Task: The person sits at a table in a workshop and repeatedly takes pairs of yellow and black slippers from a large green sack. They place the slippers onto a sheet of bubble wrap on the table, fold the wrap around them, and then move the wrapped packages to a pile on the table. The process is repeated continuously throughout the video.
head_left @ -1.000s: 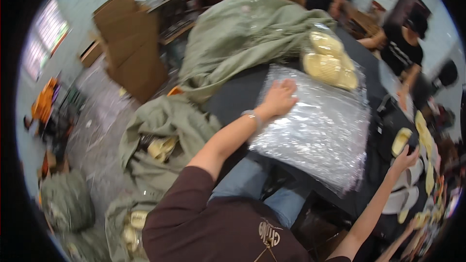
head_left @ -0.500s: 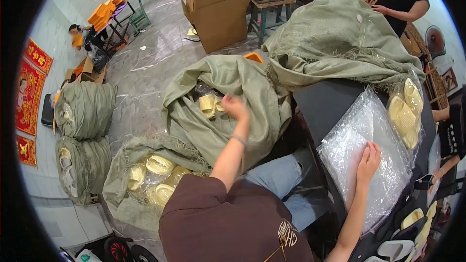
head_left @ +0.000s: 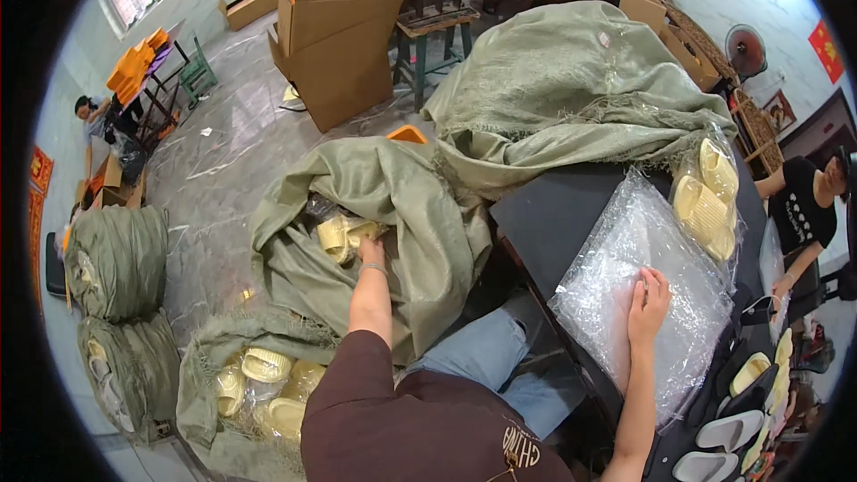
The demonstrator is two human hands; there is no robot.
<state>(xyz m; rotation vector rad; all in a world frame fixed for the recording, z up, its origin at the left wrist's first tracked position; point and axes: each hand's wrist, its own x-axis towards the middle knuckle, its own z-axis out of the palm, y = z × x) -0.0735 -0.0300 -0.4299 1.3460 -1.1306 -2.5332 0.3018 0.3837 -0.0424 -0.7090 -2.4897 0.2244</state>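
Observation:
My left hand (head_left: 371, 251) reaches into the middle green woven sack (head_left: 393, 177), its fingers closed at the edge of a pale yellow slipper (head_left: 361, 231). Beside that lies another yellow slipper (head_left: 333, 239), and some clear wrapping shows deeper in the opening. My right hand (head_left: 649, 305) rests flat, fingers stretched, on a stack of clear plastic bags (head_left: 607, 277) atop the black table (head_left: 544, 207). At the stack's far right, a bagged pair of yellow slippers (head_left: 705, 214) lies on the same table.
Another open sack (head_left: 201, 375) holding yellow slippers stands near left. A large bulging sack (head_left: 580, 71) fills the far side. Several white and yellow slippers (head_left: 730, 430) line the table's right edge. Cardboard boxes (head_left: 344, 45) and a wooden stool (head_left: 436, 27) stand behind; other people work nearby.
My left hand has gone down from above the middle sack's opening onto a yellow slipper inside. My right hand stays on the plastic bags. The whole view has shifted.

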